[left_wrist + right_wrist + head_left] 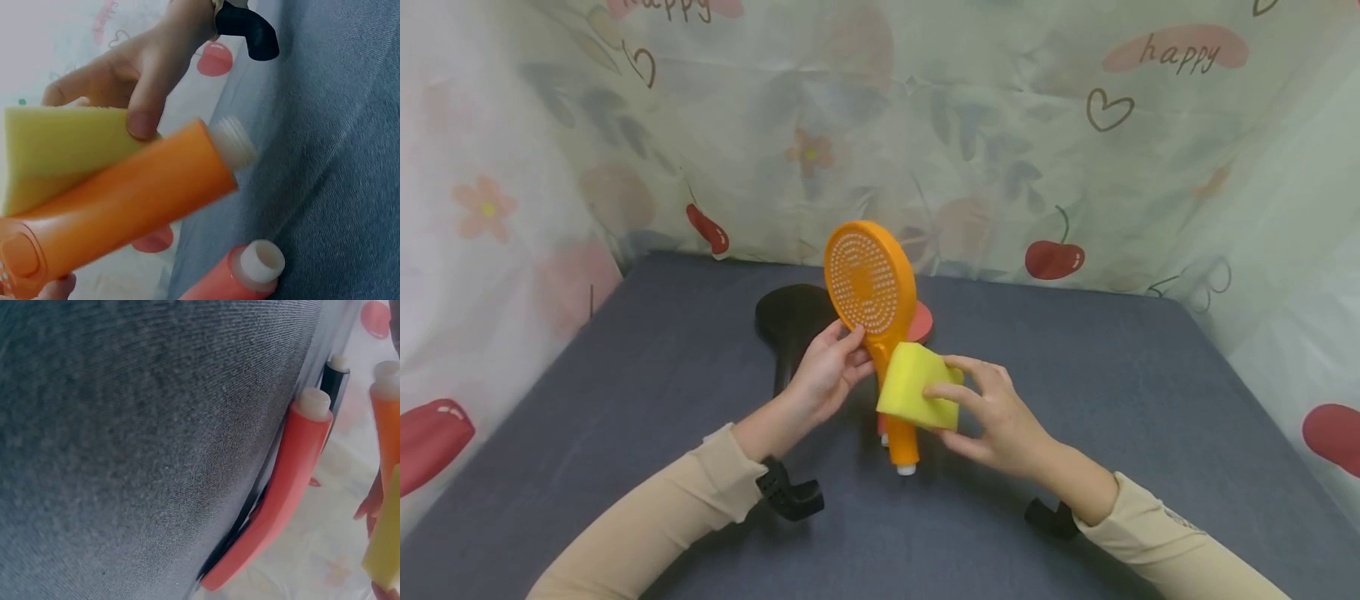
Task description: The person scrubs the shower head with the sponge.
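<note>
An orange shower head with a perforated face is held up and tilted above the table. My left hand grips it at the neck, thumb on the lower edge of the face. A yellow sponge lies against its handle, pinched between the thumb and fingers of my right hand. In the left wrist view the sponge runs along the orange handle, whose white threaded end points away from it. The right wrist view catches only part of the sponge at its edge.
A black shower head lies on the dark grey table, behind my left hand. Partly hidden behind the orange one is a red shower head; its handle shows in the right wrist view. A printed curtain surrounds the table.
</note>
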{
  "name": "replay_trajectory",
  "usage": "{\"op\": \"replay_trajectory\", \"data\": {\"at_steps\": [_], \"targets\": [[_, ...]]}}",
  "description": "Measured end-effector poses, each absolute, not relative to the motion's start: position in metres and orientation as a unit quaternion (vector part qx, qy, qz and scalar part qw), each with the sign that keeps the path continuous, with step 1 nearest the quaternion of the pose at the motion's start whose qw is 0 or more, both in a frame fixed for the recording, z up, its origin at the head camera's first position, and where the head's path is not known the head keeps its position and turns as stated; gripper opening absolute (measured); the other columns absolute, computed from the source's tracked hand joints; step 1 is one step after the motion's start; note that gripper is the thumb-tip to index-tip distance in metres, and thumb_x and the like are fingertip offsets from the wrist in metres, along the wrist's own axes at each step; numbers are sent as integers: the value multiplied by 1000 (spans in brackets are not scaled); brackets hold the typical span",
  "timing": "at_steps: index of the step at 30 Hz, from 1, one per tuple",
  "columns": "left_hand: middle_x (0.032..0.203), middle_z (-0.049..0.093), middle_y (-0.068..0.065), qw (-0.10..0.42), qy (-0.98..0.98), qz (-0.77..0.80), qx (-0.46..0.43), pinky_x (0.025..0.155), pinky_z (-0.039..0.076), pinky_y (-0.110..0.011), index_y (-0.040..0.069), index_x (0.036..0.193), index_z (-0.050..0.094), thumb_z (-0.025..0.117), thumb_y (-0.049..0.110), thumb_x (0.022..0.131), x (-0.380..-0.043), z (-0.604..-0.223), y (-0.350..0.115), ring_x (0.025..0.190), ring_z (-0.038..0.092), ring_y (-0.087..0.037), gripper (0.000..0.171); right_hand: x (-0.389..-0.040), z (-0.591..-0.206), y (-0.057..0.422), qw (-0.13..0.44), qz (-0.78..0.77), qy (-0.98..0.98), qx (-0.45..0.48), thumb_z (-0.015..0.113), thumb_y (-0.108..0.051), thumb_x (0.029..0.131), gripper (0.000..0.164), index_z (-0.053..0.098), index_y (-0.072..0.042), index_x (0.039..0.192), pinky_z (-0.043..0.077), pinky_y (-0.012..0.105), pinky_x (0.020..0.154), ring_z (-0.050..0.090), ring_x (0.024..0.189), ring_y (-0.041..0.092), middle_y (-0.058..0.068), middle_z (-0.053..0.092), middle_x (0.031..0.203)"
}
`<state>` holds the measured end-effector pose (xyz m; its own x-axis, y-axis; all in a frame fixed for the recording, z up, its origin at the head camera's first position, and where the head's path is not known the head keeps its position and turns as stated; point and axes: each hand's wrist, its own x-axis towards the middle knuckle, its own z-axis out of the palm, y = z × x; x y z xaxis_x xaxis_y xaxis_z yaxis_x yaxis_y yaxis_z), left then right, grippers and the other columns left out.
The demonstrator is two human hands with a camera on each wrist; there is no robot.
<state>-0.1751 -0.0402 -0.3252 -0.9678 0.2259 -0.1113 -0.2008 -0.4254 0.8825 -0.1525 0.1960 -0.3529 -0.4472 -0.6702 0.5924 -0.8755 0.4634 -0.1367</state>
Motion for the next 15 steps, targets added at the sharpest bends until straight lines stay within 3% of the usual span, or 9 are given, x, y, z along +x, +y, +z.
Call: {"op": "replay_trajectory", "data": {"at_steps": [5,11,15], "targets": [[122,49,-4,138,517,843,58,84,51,-23,5,139,30,41,19,100,-173,-325,-41,100,58,-10,44,-152,-352,196,248,203,-818,477,81,-14,63,61,55,-20,118,38,52,85,46,111,30,20,47,126],[131,48,-14,141,575,804,63,98,47,-30,4,139,30,53,12,94,-172,-328,-39,102,56,-10,51,-152,-352,197,251,209,-809,488,77,-20,72,50,57,-20,118,38,51,84,46,111,29,19,48,127],[122,51,-11,142,592,792,48,93,48,-28,3,136,33,52,10,93,-173,-330,-35,95,57,-10,48,-153,-352,196,255,204,-800,504,70,-26,80,39,58,-21,117,38,51,84,46,111,27,18,49,127]]}}
